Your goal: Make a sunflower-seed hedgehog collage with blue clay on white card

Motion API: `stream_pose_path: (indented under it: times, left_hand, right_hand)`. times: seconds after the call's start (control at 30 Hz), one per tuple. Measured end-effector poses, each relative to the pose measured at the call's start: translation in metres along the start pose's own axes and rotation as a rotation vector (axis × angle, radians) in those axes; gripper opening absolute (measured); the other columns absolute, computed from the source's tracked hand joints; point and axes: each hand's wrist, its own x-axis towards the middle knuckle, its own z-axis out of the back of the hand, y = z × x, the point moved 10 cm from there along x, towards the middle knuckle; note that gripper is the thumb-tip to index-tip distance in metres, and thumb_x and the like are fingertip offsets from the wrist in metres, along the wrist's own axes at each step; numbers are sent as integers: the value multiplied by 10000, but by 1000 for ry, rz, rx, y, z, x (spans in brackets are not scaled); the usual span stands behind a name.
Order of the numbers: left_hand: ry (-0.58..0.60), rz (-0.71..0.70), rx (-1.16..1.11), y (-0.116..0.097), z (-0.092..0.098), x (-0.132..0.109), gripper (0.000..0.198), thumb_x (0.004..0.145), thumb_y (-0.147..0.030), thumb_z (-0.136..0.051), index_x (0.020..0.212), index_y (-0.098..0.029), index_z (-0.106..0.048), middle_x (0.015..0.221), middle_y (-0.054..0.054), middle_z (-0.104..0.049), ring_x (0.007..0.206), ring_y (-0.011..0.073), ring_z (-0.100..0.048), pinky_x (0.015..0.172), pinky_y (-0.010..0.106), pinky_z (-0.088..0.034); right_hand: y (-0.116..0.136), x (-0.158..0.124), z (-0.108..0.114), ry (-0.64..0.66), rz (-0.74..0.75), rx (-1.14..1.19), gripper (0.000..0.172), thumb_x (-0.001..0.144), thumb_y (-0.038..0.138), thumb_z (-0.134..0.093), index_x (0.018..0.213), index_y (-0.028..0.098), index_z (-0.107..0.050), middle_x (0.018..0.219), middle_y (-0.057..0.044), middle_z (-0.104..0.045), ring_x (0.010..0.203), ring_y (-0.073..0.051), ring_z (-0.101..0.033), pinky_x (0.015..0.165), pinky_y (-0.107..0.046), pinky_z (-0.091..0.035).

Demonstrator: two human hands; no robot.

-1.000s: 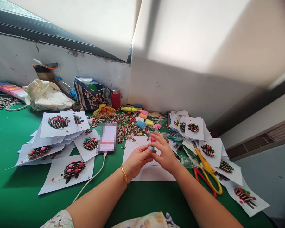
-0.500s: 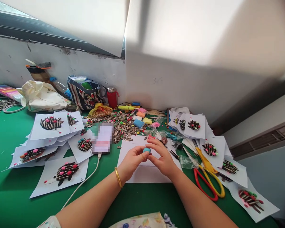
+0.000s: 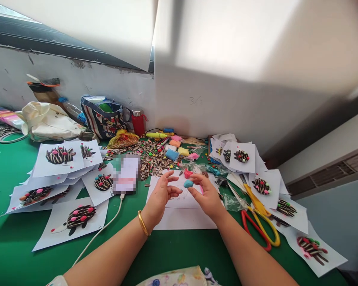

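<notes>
A small lump of blue modelling clay (image 3: 188, 184) is pinched between the thumb and fingers of my right hand (image 3: 205, 194). To its left, my left hand (image 3: 161, 196) hangs apart with fingers spread and nothing in it. Both hands are above a white sheet of paper (image 3: 181, 219), which bears a faint drawn outline, partly hidden by the hands. Just behind them lie a bit of red clay (image 3: 187, 174) and clear plastic wrappers. Sunflower seeds (image 3: 153, 161) are heaped beyond the paper, beside small packs of coloured clay (image 3: 172, 154).
Finished seed-and-clay hedgehog pictures (image 3: 79, 216) lie in stacks at left and right. Scissors with red and yellow handles (image 3: 261, 226) rest right of the paper. A phone (image 3: 127, 174) with a white cable is on the left. Bags and a red flask (image 3: 139, 122) stand by the wall.
My hands have drawn apart. The left hand has let go of the blue clay and opened, while the right keeps the clay, which now looks more elongated.
</notes>
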Motion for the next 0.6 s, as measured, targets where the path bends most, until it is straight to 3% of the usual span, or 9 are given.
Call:
stream_pose_path:
  times: [0.23,0.5,0.6]
  left_hand:
    - [55,-102,103,-2,-2,-2,544,924,-622,-372,1330,-284,-505,1188,85,-556,734,112,-553,808,336,-473]
    - [-7,-158,266,-6,7,0,548,914,-616,-411,1299,-253,-555,1193,93,-578,793,138,-553,825,311,-451]
    - [-4,-147,196,-5,7,1,529,933,-601,-376,1307,-263,-536,1223,94,-572,847,147,-583,868,331,-465]
  right_hand:
    - [6,-5,-30,254,53,-21,221,916,347,-586,1106,260,-658,1092,-47,-685,1025,-222,-629,909,-391,-514]
    - [19,-5,-25,184,168,-51,257,878,289,-630,1134,268,-641,1097,-54,-668,1057,-225,-596,957,-408,-483]
    - [15,-3,-21,151,107,-32,250,878,300,-622,1124,260,-642,1089,-55,-666,1031,-223,-600,943,-403,-487]
